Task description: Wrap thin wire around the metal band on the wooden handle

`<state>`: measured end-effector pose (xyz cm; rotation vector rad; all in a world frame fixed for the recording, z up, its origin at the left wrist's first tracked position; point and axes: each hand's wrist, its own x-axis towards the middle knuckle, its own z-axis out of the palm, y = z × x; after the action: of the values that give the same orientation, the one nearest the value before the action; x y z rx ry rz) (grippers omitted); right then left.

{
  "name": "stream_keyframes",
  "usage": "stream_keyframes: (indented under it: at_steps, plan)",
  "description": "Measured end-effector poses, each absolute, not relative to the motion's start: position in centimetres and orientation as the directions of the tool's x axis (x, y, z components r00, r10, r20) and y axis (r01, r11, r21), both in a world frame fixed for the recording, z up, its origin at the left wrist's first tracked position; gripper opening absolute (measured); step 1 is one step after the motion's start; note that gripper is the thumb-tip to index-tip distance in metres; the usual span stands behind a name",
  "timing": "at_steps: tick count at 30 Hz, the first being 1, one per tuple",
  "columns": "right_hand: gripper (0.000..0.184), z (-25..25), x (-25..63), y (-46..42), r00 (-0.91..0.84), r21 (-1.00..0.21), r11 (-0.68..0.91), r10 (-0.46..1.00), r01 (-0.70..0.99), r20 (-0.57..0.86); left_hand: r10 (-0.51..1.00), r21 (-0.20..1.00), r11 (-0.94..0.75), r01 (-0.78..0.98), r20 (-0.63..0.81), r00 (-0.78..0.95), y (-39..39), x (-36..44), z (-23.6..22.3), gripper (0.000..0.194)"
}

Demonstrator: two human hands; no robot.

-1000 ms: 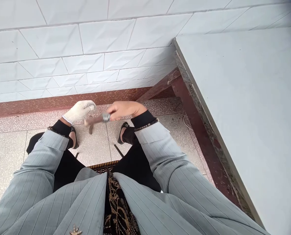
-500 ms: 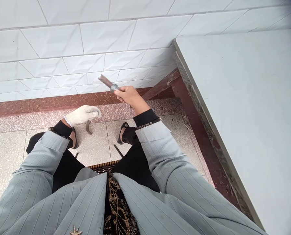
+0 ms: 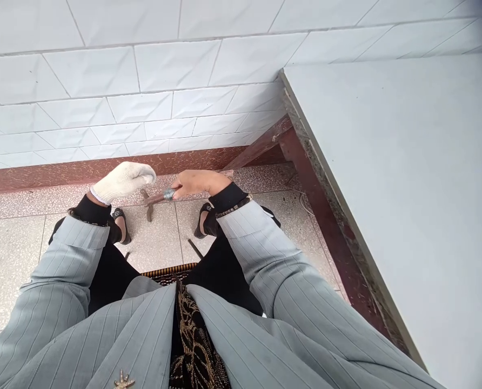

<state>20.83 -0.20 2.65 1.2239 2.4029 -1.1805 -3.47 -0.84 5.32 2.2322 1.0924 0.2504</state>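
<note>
My right hand (image 3: 196,183) is bare and wrapped round a brown stick (image 3: 156,199) that lies roughly level, tip pointing left. Grey wire (image 3: 168,193) is coiled round the stick just beside my fingers. My left hand (image 3: 123,180) wears a white knit glove and is held a little up and left of the stick's tip, apart from it. Its fingers are curled closed; what they hold, if anything, cannot be made out. Below the stick's tip, a curved brown piece (image 3: 149,212) shows against the floor, partly hidden by the stick.
A white-topped table (image 3: 387,162) with a dark red frame (image 3: 326,200) stands on my right. Ahead is a white tiled wall (image 3: 176,70) with a red-brown skirting. My feet rest on the speckled floor (image 3: 160,237). A pale cord (image 3: 303,202) lies by the table leg.
My right hand has swung the stick down and toward the left, from pointing up to nearly level. My left hand has risen slightly and shifted left, still closed.
</note>
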Motion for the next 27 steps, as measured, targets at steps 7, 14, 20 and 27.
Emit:
stream_keyframes:
  at_steps: [7, 14, 20, 27]
  plan:
    - [0.013, 5.9, 19.7, -1.3, -0.846, -0.775, 0.381, 0.397, 0.504, -0.355, 0.78, 0.632, -0.463, 0.621, -0.042, 0.624, -0.6, -4.4, 6.8, 0.03]
    - [0.022, 7.1, 20.7, -1.4, -0.775, -0.911, 0.286, 0.629, 0.296, -0.055, 0.79, 0.671, -0.369, 0.643, -0.139, 0.598, -0.5, -4.1, 5.7, 0.035]
    - [0.034, 5.8, 22.1, -0.3, -0.53, -0.938, 0.309, 0.828, 0.156, 0.184, 0.729, 0.616, -0.44, 0.653, -0.179, 0.66, -1.2, -3.3, 5.1, 0.034]
    - [0.019, 5.3, 22.9, -0.3, -0.231, -0.583, 0.231, 0.97, 0.779, 0.076, 0.684, 0.463, -0.571, 0.678, -0.188, 0.704, -2.1, -2.6, 5.5, 0.04]
